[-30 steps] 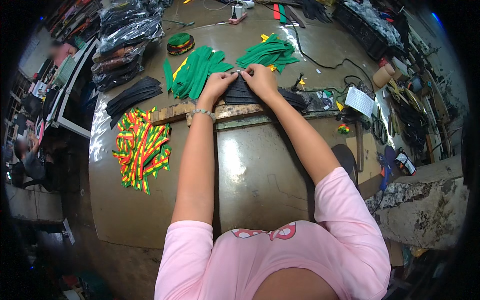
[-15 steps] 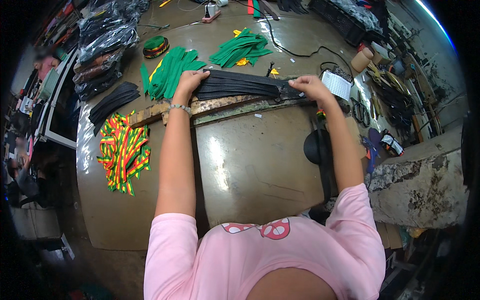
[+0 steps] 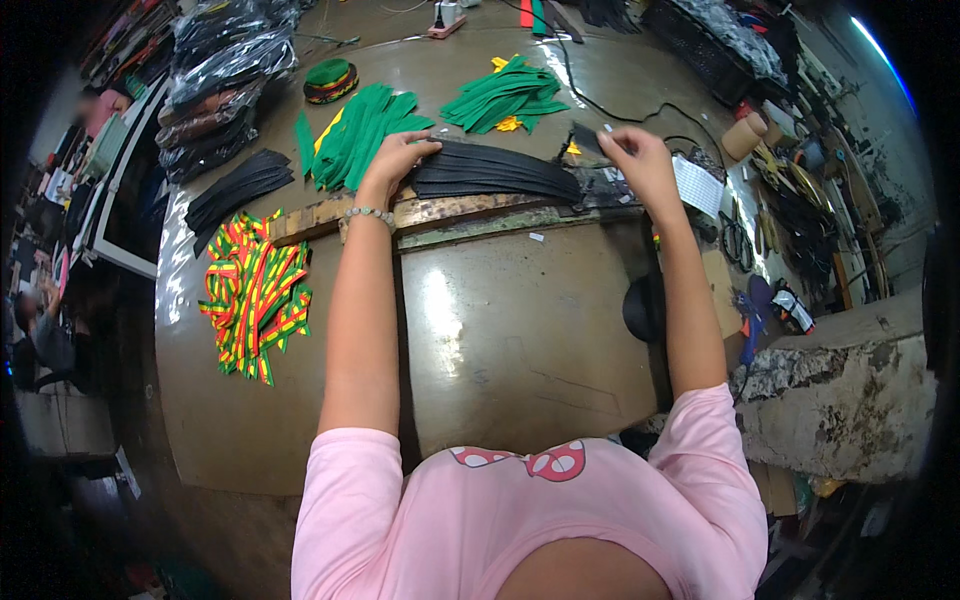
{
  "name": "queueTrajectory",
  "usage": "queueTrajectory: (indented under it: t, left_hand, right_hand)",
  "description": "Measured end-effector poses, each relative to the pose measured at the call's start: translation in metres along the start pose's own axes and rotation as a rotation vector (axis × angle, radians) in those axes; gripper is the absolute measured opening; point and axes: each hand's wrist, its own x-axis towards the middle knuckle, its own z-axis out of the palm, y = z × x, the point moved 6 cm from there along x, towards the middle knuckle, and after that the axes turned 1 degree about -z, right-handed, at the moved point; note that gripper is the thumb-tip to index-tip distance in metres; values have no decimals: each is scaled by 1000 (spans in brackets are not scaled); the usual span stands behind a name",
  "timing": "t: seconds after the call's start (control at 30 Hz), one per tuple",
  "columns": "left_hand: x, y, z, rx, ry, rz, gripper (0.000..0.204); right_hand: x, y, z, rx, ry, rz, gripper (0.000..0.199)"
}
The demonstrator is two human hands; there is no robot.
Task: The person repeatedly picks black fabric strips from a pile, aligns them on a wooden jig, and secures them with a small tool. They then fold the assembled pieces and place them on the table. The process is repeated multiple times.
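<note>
A bundle of flat black strips (image 3: 495,172) lies across a worn wooden bar (image 3: 465,210) on the table. My left hand (image 3: 398,165) is closed on the bundle's left end, thumb pointing right along it. Beyond the bundle's right end, my right hand (image 3: 640,168) is raised and pinches a small dark flat piece (image 3: 588,140). Whether this piece is the end of a strip or separate, I cannot tell. Just behind the bundle are two piles of green strips (image 3: 365,130). Patterned red, yellow and green strips (image 3: 255,295) lie in a heap left of my forearm.
More black strips (image 3: 240,190) lie at the left, near plastic-wrapped stacks (image 3: 215,100). A round green-topped roll (image 3: 330,80) stands behind. Scissors (image 3: 737,243), a white sheet (image 3: 697,186) and a blue-handled tool (image 3: 752,325) lie at the right. A black cable (image 3: 640,105) crosses the far table.
My right hand has lifted off the bundle's right end, up and away, with the dark piece in its fingers. My left hand keeps its hold on the black strips.
</note>
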Motion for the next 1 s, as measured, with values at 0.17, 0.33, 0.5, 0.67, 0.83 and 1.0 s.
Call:
queueTrajectory:
  t: [0.17, 0.33, 0.5, 0.67, 0.83, 1.0]
  left_hand:
    - [-5, 0, 7, -57, -176, -4, 31]
    - [1, -3, 2, 11, -128, -45, 24]
    - [8, -12, 3, -104, 3, -16, 27]
    - [12, -15, 3, -137, 89, 7, 25]
    - [10, -12, 3, -105, 53, -28, 24]
    - [6, -9, 5, -100, 39, -46, 26]
  right_hand:
    - [33, -76, 115, 119, -80, -243, 24]
    - [41, -63, 178, -113, -131, -52, 23]
    - [40, -59, 179, -128, -150, -50, 25]
    - [36, -64, 123, -183, -205, -135, 31]
    - [13, -14, 9, -145, -174, -60, 39]
    - [-38, 51, 8, 119, -237, 294, 34]
